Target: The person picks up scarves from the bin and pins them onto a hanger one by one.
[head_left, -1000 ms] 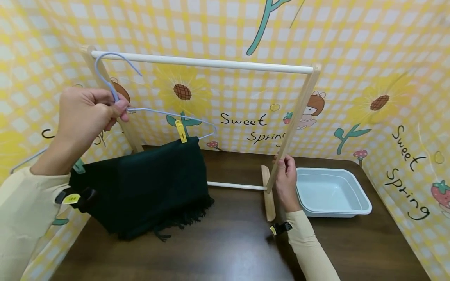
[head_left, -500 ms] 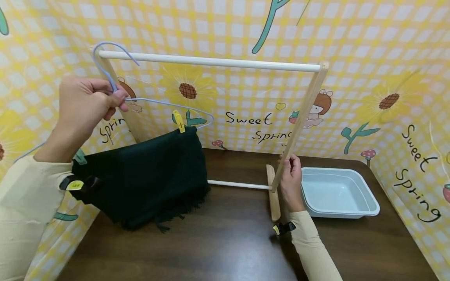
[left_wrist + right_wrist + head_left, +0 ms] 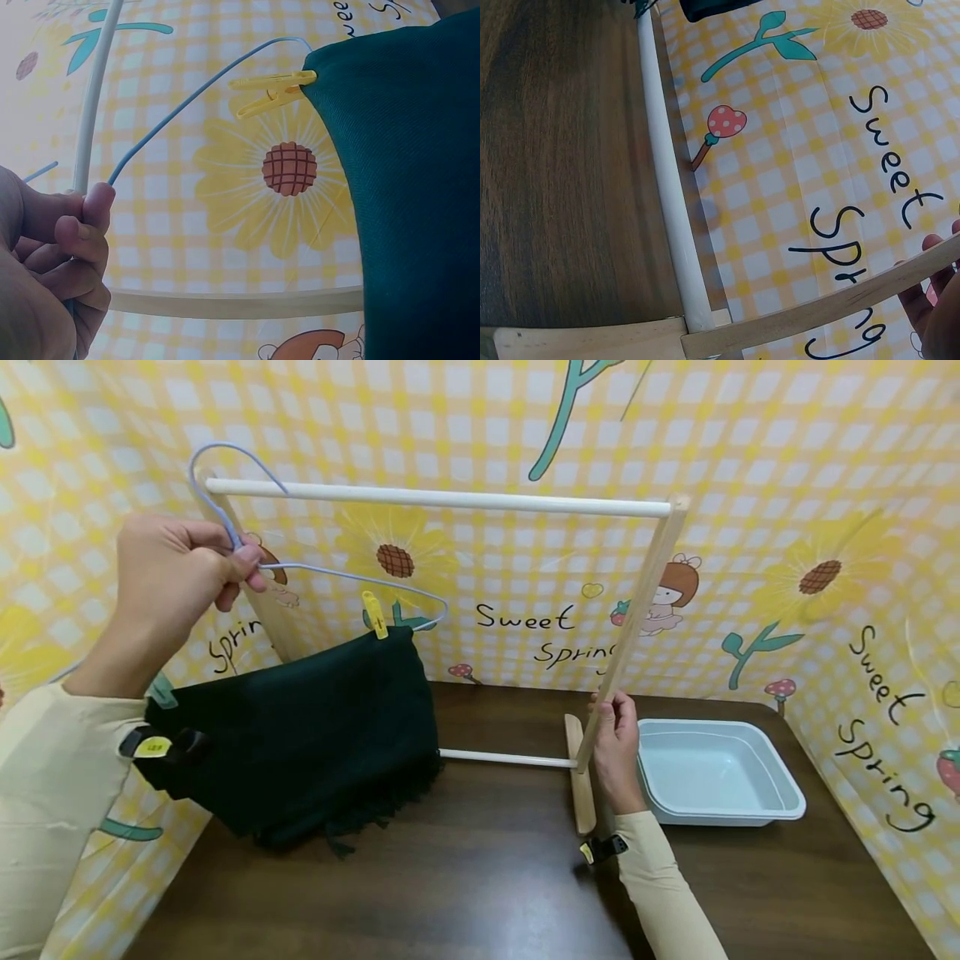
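Note:
My left hand (image 3: 176,568) pinches a light-blue wire hanger (image 3: 352,575) at the base of its hook, up at the left end of the rack. In the head view the hook overlaps the rack's white top rail (image 3: 442,498). A dark green fringed cloth (image 3: 300,743) hangs from the hanger. A yellow clothespin (image 3: 276,88) holds one corner, and a green clothespin (image 3: 162,692) the other, partly behind the wrist. My right hand (image 3: 618,752) grips the right wooden upright (image 3: 633,627) of the rack low down, fingers curled around its far side.
A pale blue plastic basin (image 3: 720,772) stands on the brown table (image 3: 465,868), right of the right hand. The rack's lower white rail (image 3: 667,172) runs close over the table to a wooden foot (image 3: 581,777). Yellow checked fabric (image 3: 510,435) encloses the back and sides.
My left hand has raised the hanger and cloth, so the hook now reaches above the top rail. The right hand keeps its grip on the upright.

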